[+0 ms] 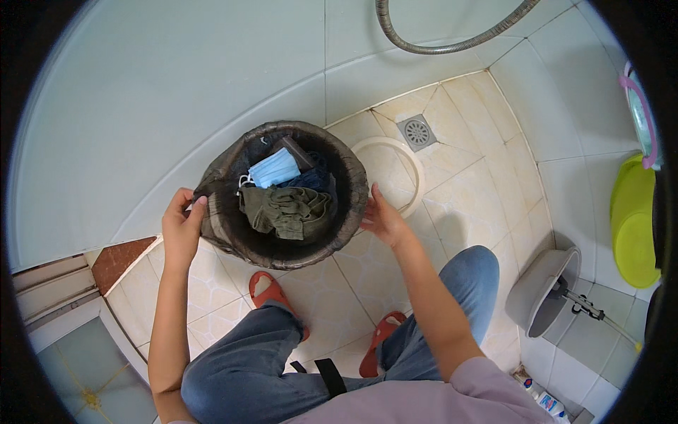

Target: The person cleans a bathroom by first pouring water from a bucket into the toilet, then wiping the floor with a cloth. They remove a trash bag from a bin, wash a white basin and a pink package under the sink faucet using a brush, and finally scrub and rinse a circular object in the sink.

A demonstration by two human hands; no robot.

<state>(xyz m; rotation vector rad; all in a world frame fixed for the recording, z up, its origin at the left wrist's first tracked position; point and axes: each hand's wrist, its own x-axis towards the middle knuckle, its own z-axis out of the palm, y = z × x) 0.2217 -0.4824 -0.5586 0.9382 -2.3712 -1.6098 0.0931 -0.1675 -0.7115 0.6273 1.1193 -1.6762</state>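
A trash bin lined with a dark plastic bag (347,159) stands before me, its mouth turned up. Inside lie a light blue disposable face mask (275,167), a crumpled olive-green cloth (286,209) and some dark blue fabric (312,179). My left hand (183,222) pinches the gathered bag at the left rim between thumb and fingers. On the opposite side, my right hand (386,217) is against or just beside the bin's outer wall, thumb spread and fingertips partly hidden. A cream plastic ring (420,175) lies on the floor, partly behind the bin.
A square floor drain (417,132) sits beyond the ring. Above hangs a metal shower hose (439,49). To the right are a tipped grey bucket (535,297) with a mop-like handle, a lime-green basin (633,228) and cleaning bottles (551,404). My red slippers (270,291) rest on tiles.
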